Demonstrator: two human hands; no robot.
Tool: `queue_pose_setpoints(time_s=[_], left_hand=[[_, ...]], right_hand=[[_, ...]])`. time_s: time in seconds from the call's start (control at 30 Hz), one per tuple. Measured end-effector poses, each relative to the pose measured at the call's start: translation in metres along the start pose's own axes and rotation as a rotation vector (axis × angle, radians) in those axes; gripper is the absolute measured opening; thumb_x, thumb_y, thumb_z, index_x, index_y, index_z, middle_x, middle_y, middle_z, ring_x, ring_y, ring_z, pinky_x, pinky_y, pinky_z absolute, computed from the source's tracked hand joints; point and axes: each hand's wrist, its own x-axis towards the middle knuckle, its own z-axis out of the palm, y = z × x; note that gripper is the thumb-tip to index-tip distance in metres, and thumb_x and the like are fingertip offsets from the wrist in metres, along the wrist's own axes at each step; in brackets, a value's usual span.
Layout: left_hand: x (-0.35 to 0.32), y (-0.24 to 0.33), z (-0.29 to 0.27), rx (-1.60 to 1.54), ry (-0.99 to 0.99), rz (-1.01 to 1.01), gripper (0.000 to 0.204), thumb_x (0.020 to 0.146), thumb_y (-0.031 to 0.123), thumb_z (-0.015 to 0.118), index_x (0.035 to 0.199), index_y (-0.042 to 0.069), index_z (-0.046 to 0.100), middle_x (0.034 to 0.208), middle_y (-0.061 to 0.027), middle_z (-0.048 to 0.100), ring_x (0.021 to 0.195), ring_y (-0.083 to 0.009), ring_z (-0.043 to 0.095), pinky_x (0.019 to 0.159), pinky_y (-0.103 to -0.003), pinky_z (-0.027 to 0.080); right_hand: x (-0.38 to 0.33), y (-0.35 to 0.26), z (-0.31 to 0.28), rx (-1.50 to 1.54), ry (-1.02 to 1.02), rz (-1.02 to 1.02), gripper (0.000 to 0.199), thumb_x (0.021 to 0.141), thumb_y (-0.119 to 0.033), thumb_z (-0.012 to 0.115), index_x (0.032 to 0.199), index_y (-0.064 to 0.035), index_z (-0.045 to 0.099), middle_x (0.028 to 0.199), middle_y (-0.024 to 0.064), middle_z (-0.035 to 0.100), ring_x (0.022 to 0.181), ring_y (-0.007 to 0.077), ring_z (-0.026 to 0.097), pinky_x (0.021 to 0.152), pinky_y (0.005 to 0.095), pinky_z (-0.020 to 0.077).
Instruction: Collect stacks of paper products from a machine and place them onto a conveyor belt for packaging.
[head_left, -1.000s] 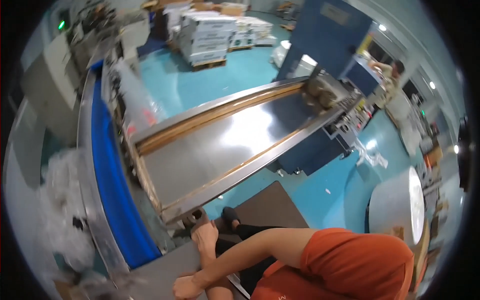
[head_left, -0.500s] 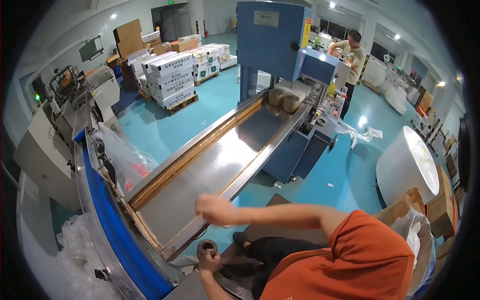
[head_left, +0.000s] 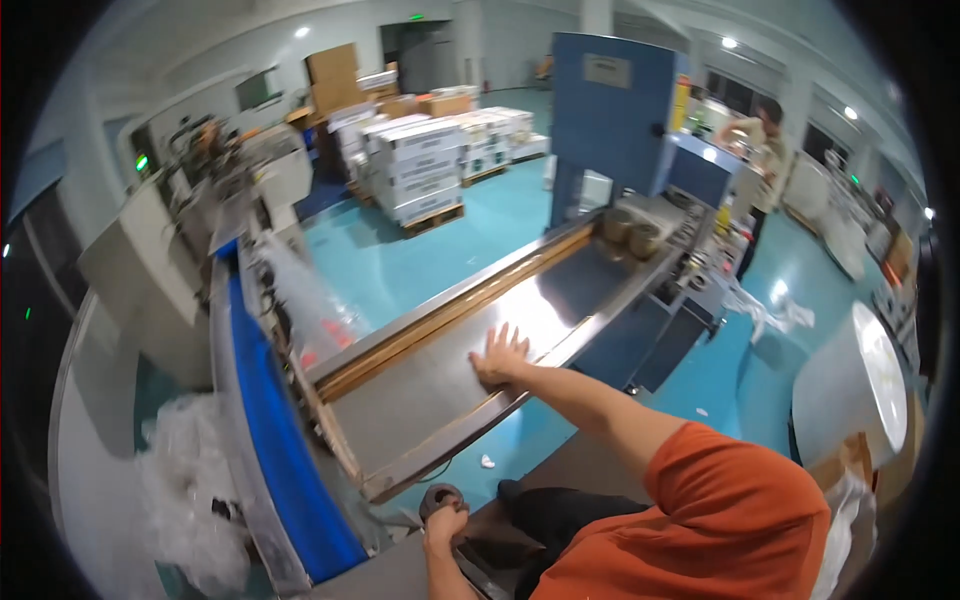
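Steel gleams along the long machine bed (head_left: 440,385) that slopes away toward a blue band-saw tower (head_left: 612,110), with 2 brownish rolls (head_left: 632,232) sitting at its far end. In the head view, the right hand (head_left: 498,356) lies flat on the bed near its right rail (head_left: 560,352), fingers spread wide and holding nothing; half a second ago it hung above the near end, so it has travelled up the bed and pressed down. The left hand (head_left: 446,520) is closed on a small round grey knob (head_left: 438,494) at the near corner of the machine, as it was a moment earlier. With one hand planted and the other on the knob, the person seems braced to work the sliding bed. A blue conveyor belt (head_left: 270,440) runs along the left, crumpled clear plastic (head_left: 190,500) beside it, and a white paper roll (head_left: 850,390) stands at right.
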Motion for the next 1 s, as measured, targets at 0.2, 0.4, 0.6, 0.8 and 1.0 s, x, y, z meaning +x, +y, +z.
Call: queue_pose_setpoints(time_s=[0.2, 0.4, 0.6, 0.8, 1.0], left_hand=[[0.012, 0.002, 0.007, 0.142, -0.013, -0.010, 0.048, 0.080, 0.030, 0.056, 0.124, 0.009, 0.051, 0.108, -0.0249, 0.063, 0.103, -0.0408, 0.059, 0.089, -0.047, 0.046], [0.027, 0.002, 0.023, 0.216, 0.010, -0.051, 0.042, 0.084, 0.045, 0.055, 0.107, 0.010, 0.061, 0.104, -0.0220, 0.065, 0.102, -0.0407, 0.060, 0.089, -0.046, 0.047], [0.086, -0.003, 0.119, 0.389, 0.087, 0.205, 0.045, 0.087, 0.043, 0.054, 0.117, 0.010, 0.058, 0.111, -0.0193, 0.064, 0.103, -0.0387, 0.060, 0.090, -0.045, 0.047], [0.094, 0.117, 0.280, 0.465, 0.134, 0.802, 0.056, 0.083, 0.043, 0.058, 0.126, 0.007, 0.054, 0.122, -0.0173, 0.059, 0.102, -0.0371, 0.062, 0.089, -0.042, 0.049], [0.120, 0.423, 0.377, -0.026, -0.450, 0.224, 0.051, 0.097, 0.046, 0.042, 0.090, 0.003, 0.071, 0.086, -0.0138, 0.068, 0.086, -0.0255, 0.064, 0.078, -0.037, 0.049]], right_hand=[[-0.009, 0.014, -0.014, 0.070, 0.018, 0.000, 0.092, 0.089, -0.063, 0.036, 0.150, -0.0017, 0.008, 0.154, 0.0278, 0.000, 0.140, 0.0500, -0.008, 0.109, 0.0647, -0.0006], [-0.019, 0.042, -0.029, 0.451, 0.014, -0.315, 0.047, 0.088, -0.042, 0.054, 0.114, -0.0023, 0.058, 0.119, 0.0255, 0.055, 0.111, 0.0389, 0.053, 0.093, 0.0503, 0.0424], [-0.150, 0.140, -0.019, 0.586, 0.182, -1.425, 0.021, 0.081, -0.023, 0.061, 0.088, -0.0044, 0.057, 0.080, 0.0151, 0.056, 0.077, 0.0349, 0.056, 0.068, 0.0443, 0.0460], [-0.237, 0.463, 0.057, 0.055, -0.743, -0.402, 0.034, 0.091, -0.034, 0.052, 0.108, -0.0094, 0.069, 0.109, 0.0124, 0.067, 0.096, 0.0305, 0.064, 0.079, 0.0498, 0.0483], [-0.295, 0.803, 0.138, 0.587, -0.542, 0.619, 0.034, 0.087, -0.037, 0.054, 0.085, -0.0059, 0.068, 0.083, 0.0138, 0.069, 0.075, 0.0224, 0.066, 0.064, 0.0414, 0.0512]])
